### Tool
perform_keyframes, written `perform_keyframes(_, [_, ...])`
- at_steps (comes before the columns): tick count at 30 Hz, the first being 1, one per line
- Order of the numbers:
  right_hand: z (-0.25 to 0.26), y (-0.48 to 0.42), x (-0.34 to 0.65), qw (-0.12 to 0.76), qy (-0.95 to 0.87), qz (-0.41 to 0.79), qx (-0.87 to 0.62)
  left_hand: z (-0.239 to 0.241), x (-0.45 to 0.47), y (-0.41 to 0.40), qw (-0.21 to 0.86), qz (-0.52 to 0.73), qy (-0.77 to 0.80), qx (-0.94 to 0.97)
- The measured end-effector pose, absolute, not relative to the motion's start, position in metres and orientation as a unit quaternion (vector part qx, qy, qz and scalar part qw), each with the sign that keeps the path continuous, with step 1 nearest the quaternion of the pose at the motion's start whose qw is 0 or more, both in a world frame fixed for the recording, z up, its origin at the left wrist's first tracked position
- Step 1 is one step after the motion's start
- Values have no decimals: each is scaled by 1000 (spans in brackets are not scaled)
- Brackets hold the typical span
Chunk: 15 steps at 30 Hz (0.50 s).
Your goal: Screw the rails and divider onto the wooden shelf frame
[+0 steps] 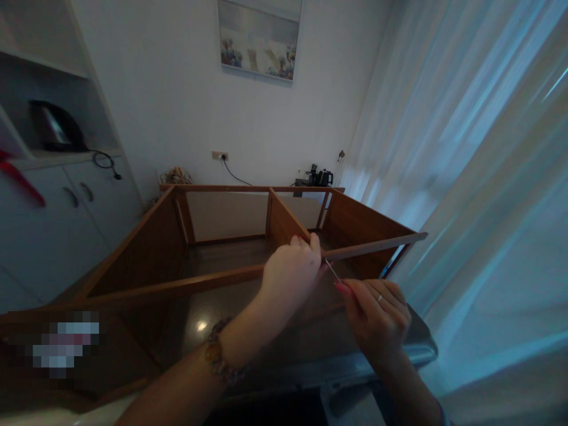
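A brown wooden cabinet frame (pixel 146 260) lies on its back on the floor, split by a middle divider (pixel 281 222). My left hand (pixel 290 275) is closed over the front rail (pixel 199 285) where the divider meets it. My right hand (pixel 377 313) is closed in a pinch on a thin metal tool (pixel 332 271), whose tip reaches the rail just beside my left hand. A beaded bracelet sits on my left wrist and a ring on my right hand.
White cupboards (pixel 53 219) with a kettle (pixel 55 127) on a shelf stand at the left. A small table with a black kettle (pixel 322 177) is behind the frame by the wall. Pale curtains (pixel 479 177) hang at the right. A grey object (pixel 417 349) lies under my right hand.
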State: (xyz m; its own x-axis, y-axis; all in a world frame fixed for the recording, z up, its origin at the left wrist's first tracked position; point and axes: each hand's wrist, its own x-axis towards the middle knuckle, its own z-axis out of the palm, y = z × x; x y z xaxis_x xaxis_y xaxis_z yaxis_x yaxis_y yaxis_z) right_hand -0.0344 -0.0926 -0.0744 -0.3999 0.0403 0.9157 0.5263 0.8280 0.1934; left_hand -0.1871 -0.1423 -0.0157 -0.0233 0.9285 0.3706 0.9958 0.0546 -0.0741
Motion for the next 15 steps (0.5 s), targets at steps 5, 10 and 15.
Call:
perform_keyframes(5, [-79, -93, -37, 530, -801, -189, -205, -17, -188, -142, 176, -103, -702, -682])
perform_keyframes(10, [-86, -97, -48, 550, -781, 46, -291, -19, -188, -141, 178, -107, -702, -681])
perform_keyframes(15, [-89, -103, -59, 554, -750, 244, -265, -18, -188, -142, 176, -116, -707, -675])
